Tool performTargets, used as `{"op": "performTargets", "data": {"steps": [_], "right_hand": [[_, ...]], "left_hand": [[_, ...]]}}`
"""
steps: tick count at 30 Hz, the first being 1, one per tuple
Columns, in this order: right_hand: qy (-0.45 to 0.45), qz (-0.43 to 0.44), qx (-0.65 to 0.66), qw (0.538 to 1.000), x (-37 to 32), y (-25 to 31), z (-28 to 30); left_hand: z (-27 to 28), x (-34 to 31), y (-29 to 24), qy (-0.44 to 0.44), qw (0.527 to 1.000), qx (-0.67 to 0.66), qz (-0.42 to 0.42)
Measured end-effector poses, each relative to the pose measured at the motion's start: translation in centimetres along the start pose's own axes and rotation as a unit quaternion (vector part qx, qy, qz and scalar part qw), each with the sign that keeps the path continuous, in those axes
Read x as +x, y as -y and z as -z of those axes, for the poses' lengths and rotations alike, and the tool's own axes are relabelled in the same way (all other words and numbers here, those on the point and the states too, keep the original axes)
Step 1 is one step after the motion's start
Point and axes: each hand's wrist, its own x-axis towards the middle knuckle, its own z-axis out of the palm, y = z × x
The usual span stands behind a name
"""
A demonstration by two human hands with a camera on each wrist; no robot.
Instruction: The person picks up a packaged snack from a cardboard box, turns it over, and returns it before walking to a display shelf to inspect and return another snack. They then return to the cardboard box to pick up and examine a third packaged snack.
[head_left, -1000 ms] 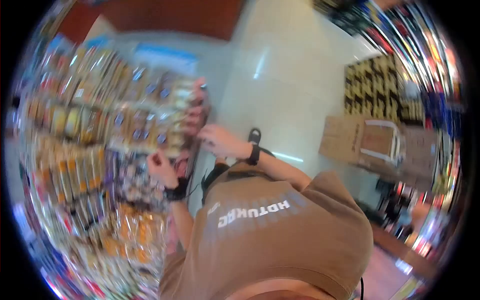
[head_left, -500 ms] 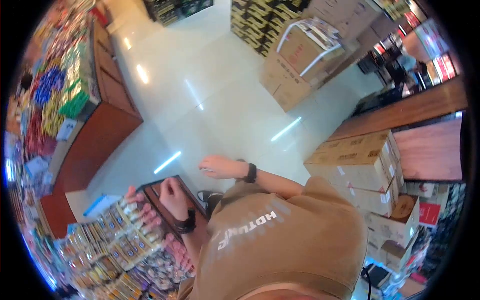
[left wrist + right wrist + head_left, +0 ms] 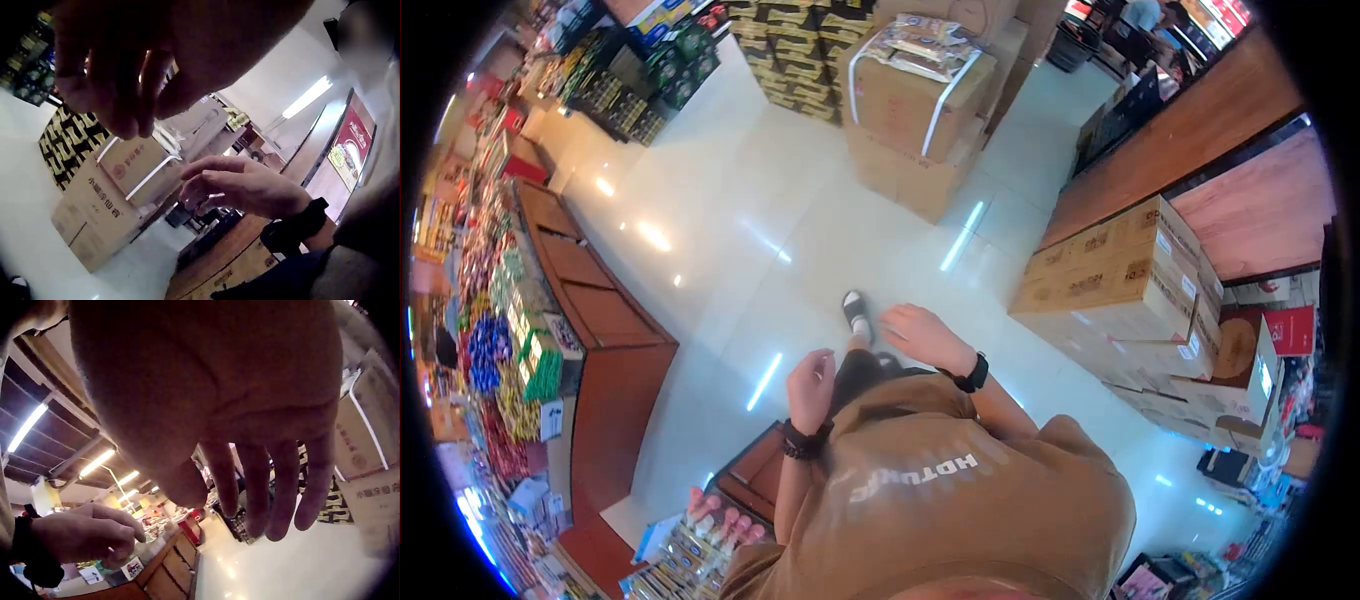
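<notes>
In the head view my left hand (image 3: 810, 388) hovers in front of the brown shirt (image 3: 940, 490), its fingers loosely bent with nothing between them. The right hand (image 3: 927, 338) is held out over the floor, fingers relaxed and spread a little. Seen from the right wrist, that palm (image 3: 225, 381) is bare. Both wrists wear dark bands. The hands are apart from each other, and neither touches any goods. Nearest to the left hand is the low brown stand (image 3: 750, 475) with packaged snacks (image 3: 700, 550) at its near end.
Ahead stand stacked cartons (image 3: 920, 110) with snack packs on top, beside black-and-gold boxes (image 3: 795, 60). More cartons (image 3: 1100, 280) are piled at the right. On the left a curved wooden counter (image 3: 615, 370) carries colourful packets (image 3: 490, 350). Shiny pale tiles (image 3: 800, 220) run between them.
The view has turned rightward, away from the snack display, which has slid to the lower left. Carton stacks and the curved counter came into view. Both hands moved away from the display, holding nothing.
</notes>
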Motion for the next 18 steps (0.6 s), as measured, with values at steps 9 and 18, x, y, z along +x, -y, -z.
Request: {"op": "performTargets", "data": {"steps": [9,18], "right_hand": [[0.008,-0.143,-0.025,0.989,5.1,-4.9,5.6],[-0.065,-0.146,-0.042,0.986,17.6,-7.6,13.5]], "left_hand": [[-5.5,17.7,-1.7,0.148,0.985,0.002,-0.085],[-5.6,35.1,-4.2,0.134,0.977,0.027,-0.161]]}}
